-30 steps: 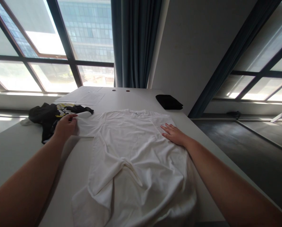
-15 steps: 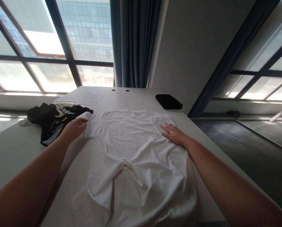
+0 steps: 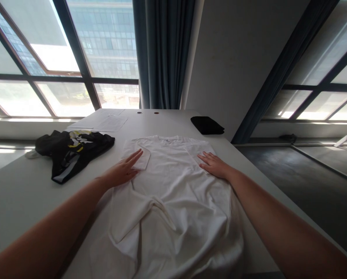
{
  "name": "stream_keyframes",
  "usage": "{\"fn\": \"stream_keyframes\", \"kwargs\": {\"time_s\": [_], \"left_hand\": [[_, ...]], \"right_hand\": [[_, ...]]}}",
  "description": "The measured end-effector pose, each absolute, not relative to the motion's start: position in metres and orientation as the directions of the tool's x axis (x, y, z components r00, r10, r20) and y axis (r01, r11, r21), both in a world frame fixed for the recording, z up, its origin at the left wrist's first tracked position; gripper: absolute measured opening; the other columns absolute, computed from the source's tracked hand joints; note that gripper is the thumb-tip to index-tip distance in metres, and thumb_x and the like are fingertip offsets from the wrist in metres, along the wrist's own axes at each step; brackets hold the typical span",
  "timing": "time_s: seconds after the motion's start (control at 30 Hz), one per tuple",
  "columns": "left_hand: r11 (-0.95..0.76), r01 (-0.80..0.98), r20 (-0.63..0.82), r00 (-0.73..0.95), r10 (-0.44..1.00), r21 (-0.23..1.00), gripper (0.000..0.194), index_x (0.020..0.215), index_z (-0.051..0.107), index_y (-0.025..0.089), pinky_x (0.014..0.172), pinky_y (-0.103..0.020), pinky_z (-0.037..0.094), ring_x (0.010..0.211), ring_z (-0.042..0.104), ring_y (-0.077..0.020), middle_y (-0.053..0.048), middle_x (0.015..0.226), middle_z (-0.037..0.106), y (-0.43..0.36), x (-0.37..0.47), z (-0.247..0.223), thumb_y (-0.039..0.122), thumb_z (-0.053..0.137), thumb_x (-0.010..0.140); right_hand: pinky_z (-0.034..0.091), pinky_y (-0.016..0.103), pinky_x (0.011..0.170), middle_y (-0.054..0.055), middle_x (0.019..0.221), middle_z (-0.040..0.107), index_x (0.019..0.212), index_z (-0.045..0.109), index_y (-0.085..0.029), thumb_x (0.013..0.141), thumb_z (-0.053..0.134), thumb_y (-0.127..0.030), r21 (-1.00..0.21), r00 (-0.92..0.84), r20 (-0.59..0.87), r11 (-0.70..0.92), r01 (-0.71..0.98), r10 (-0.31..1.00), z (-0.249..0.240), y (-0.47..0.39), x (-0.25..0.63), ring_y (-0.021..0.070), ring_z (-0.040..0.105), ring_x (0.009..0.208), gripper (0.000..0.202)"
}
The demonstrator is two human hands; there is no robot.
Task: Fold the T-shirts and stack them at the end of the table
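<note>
A white T-shirt (image 3: 167, 186) is spread on the white table with its collar at the far end. Both of its sleeves are folded inward over the body. My left hand (image 3: 123, 169) rests on the left folded sleeve, fingers stretched out. On the right folded sleeve lies my right hand (image 3: 214, 164), flat with its fingers apart. The lower part of the shirt is wrinkled, with a raised fold near the middle.
A crumpled black garment with a yellow and white print (image 3: 71, 149) lies left of the shirt. A folded black cloth (image 3: 207, 125) sits near the right edge. Sheets of paper (image 3: 111, 123) lie at the far left of the table (image 3: 158, 124), before the windows and a curtain (image 3: 163, 54).
My left hand has brought the left sleeve inward onto the shirt's body, moving right, and its fingers have let go and straightened. My right hand has stayed in place.
</note>
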State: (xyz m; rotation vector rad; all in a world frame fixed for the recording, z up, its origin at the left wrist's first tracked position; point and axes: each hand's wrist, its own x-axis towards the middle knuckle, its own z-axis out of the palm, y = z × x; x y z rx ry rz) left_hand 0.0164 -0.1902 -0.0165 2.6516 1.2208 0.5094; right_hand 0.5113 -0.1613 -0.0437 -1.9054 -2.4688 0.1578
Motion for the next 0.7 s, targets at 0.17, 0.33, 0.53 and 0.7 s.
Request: {"fn": "stream_keyframes", "kwargs": {"time_s": [0.17, 0.33, 0.53, 0.7], "left_hand": [[-0.511, 0.839, 0.089, 0.504, 0.859, 0.189, 0.077, 0.162, 0.038, 0.015, 0.128, -0.047, 0.022, 0.157, 0.027, -0.0305, -0.012, 0.169, 0.031, -0.178, 0.009, -0.035, 0.061, 0.036, 0.1], [-0.514, 0.848, 0.092, 0.506, 0.858, 0.129, 0.07, 0.159, 0.045, 0.022, 0.128, -0.045, 0.022, 0.156, 0.03, -0.0272, -0.007, 0.168, 0.034, -0.171, 0.003, -0.044, 0.062, 0.035, 0.101], [-0.476, 0.874, 0.082, 0.469, 0.879, 0.101, 0.065, 0.16, 0.043, 0.026, 0.128, -0.044, 0.021, 0.156, 0.03, -0.0256, -0.005, 0.168, 0.034, -0.175, 0.007, -0.043, 0.057, 0.032, 0.104], [-0.404, 0.911, 0.011, 0.405, 0.914, 0.084, 0.067, 0.164, 0.033, 0.022, 0.127, -0.046, 0.019, 0.158, 0.024, -0.0246, -0.006, 0.171, 0.026, -0.17, 0.008, -0.042, 0.052, 0.023, 0.105]], "right_hand": [[0.022, 0.054, 0.127, 0.007, 0.171, 0.024, 0.163, 0.036, -0.029, 0.099, 0.033, -0.068, -0.092, -0.254, -0.048, 0.249, 0.964, 0.966, -0.042, -0.163, 0.51, 0.0371, 0.018, 0.158, 0.075], [0.024, 0.054, 0.127, 0.005, 0.171, 0.026, 0.163, 0.036, -0.031, 0.099, 0.034, -0.069, -0.087, -0.255, -0.04, 0.251, 0.964, 0.966, -0.044, -0.162, 0.513, 0.0367, 0.018, 0.158, 0.075], [0.024, 0.054, 0.127, 0.006, 0.171, 0.026, 0.163, 0.037, -0.03, 0.099, 0.033, -0.069, -0.077, -0.261, -0.032, 0.258, 0.963, 0.965, -0.046, -0.16, 0.514, 0.0379, 0.02, 0.158, 0.075], [0.024, 0.056, 0.126, 0.004, 0.172, 0.022, 0.164, 0.033, -0.033, 0.101, 0.027, -0.068, -0.042, -0.225, -0.029, 0.223, 0.974, 0.974, -0.05, -0.157, 0.508, 0.0379, 0.02, 0.158, 0.072]]}}
